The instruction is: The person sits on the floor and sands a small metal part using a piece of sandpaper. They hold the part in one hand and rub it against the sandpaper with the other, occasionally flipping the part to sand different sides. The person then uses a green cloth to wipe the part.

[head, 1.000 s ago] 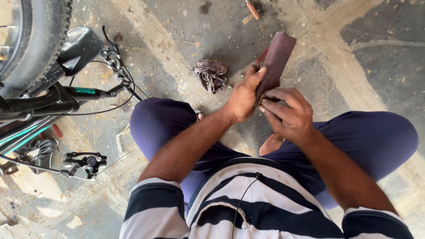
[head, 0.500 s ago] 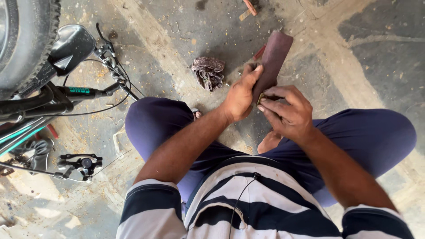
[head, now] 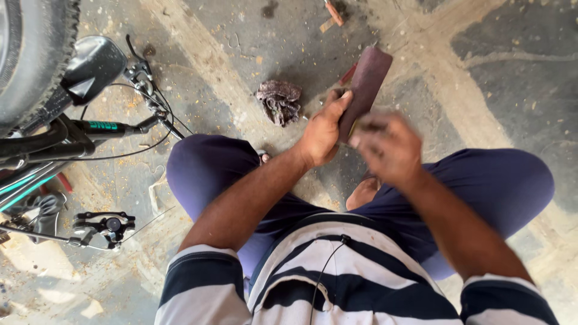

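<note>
My left hand [head: 321, 130] grips a dark red-brown sheet of sandpaper [head: 367, 81] by its lower edge and holds it tilted above the concrete floor. My right hand [head: 388, 147], blurred by motion, presses against the sheet's lower part with the fingers closed around something small that I cannot make out. I squat with both knees in dark blue trousers spread to either side of the hands.
A crumpled dark rag [head: 279, 101] lies on the floor just left of the hands. A bicycle lies at the left, with a black saddle [head: 95, 62], frame [head: 66, 133] and brake part [head: 107, 224]. A large tyre [head: 33, 54] fills the top left corner. Wood scraps [head: 332, 15] lie at the top.
My right hand has shifted slightly along the sandpaper and is now blurred by motion. The left hand keeps its hold on the sheet.
</note>
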